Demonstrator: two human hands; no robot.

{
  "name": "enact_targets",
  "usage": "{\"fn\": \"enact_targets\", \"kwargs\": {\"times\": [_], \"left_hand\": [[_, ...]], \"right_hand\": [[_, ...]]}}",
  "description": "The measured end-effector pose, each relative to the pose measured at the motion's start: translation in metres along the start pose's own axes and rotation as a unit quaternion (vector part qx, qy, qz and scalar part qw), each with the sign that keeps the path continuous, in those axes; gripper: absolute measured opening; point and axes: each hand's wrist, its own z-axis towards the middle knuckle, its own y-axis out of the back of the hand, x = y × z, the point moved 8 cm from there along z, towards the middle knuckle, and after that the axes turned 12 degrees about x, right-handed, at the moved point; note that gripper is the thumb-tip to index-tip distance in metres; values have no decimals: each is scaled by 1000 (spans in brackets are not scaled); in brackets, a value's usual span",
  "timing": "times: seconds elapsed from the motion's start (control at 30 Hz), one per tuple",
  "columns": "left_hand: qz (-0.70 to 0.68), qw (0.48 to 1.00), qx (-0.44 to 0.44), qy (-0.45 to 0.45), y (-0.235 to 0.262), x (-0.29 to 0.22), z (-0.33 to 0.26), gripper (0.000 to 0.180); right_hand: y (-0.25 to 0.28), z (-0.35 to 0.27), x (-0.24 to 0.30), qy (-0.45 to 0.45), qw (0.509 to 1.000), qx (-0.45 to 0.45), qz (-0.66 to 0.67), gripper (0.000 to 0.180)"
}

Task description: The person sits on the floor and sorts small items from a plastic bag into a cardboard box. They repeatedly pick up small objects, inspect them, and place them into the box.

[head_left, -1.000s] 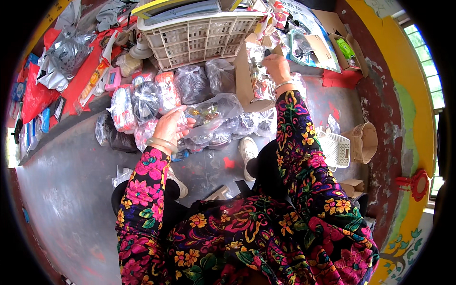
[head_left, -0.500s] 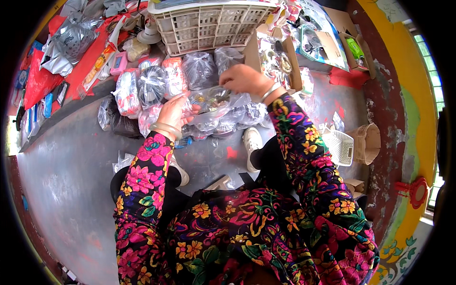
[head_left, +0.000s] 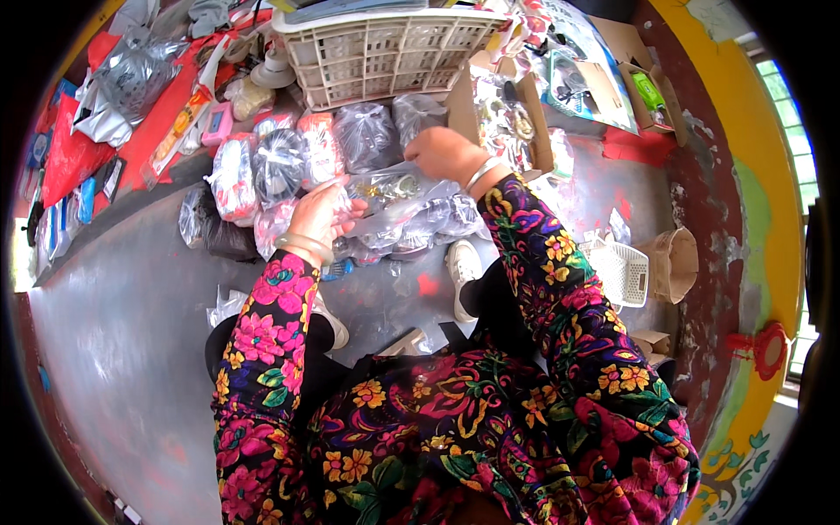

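Observation:
A clear plastic bag [head_left: 385, 186] with small mixed items inside, some gold-coloured and some greenish, is stretched between my hands above other bagged bundles. At its left edge, my left hand [head_left: 322, 214] grips the plastic, palm turned toward the bag and fingertips partly apart. My right hand [head_left: 444, 156] pinches the bag's far right edge with bent fingers. Below it lie several more clear bags [head_left: 420, 229] with hard-to-make-out contents. Beyond are a dark-filled bag [head_left: 366, 136] and a red-and-white packed bag [head_left: 320, 147].
A cream plastic crate [head_left: 385, 57] stands behind the bags. Right of it is an open cardboard box [head_left: 544, 136] of small goods. A white basket [head_left: 623, 273] and a brown paper bag [head_left: 672, 264] stand by the right wall. Red cloth [head_left: 166, 114] with goods lies at left.
My right hand has shifted slightly left with the bag's edge, and the bag's contents show more plainly. My left hand stays at the left edge. The whole view has tilted a little.

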Motion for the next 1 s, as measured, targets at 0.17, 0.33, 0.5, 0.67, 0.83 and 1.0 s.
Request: {"fn": "enact_targets", "kwargs": {"times": [0.17,0.33,0.5,0.67,0.83,1.0], "left_hand": [[-6,1000,16,-6,2,1,0,36],[-8,999,34,-16,-1,1,3,37],[-4,999,26,-18,-2,2,4,36],[-11,999,32,-21,-3,1,6,32],[-3,999,34,-19,-6,-1,4,35],[-6,999,36,-23,-3,1,3,35]], "right_hand": [[89,-74,-66,-108,940,-160,281,17],[79,-126,-141,-215,954,-181,109,15],[57,-120,-149,-221,960,-139,103,17],[38,-84,-135,-139,985,-106,14,24],[32,-72,-142,-155,983,-93,-19,25],[40,-77,-129,-158,982,-62,80,17]]}}
